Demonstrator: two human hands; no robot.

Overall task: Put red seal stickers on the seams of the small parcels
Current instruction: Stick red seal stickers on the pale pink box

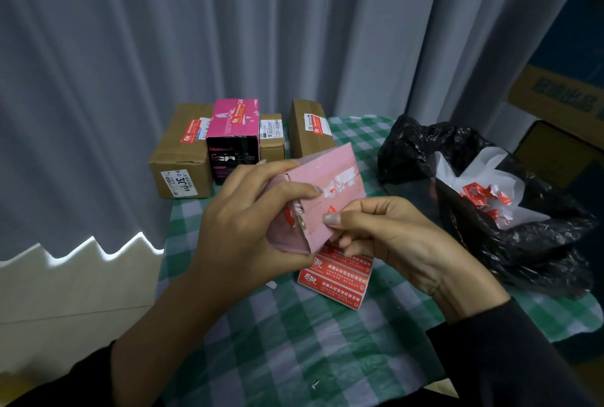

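The left hand (258, 220) grips a small pink cardboard parcel (330, 164) in the air. Its thumb lies across the top face and its fingers are curled round the far and under sides, which tilts the seamed face toward the person. The right hand (385, 236) pinches the parcel's near edge, thumb pad flat on top and the other fingers curled beneath. Just above that thumb's tip sits a small red sticker scrap (331, 209), on the seam line. Paler torn patches run further along the face beyond the left thumb. The grip looks meant to steady the parcel while the thumb works at the seam; whether it is pressing the scrap down or lifting it cannot be told.

Directly below the right fingers lies a sheet of red seal stickers with white print (340, 279), flat on the green-and-white checked tablecloth (277, 341) and within easy reach. Beyond the right knuckles a crumpled black plastic bag (408, 145) gapes open, with crumpled red sticker bits (480, 194) inside. It is probably kept there for waste.

Past the left fingertips stand a large brown cardboard box (183, 151), a magenta-and-black carton (233, 122) and a narrow brown cardboard box (307, 132), each bearing a red sticker. The cloth's left edge falls away just beside the left wrist, so free room lies mainly toward the person.
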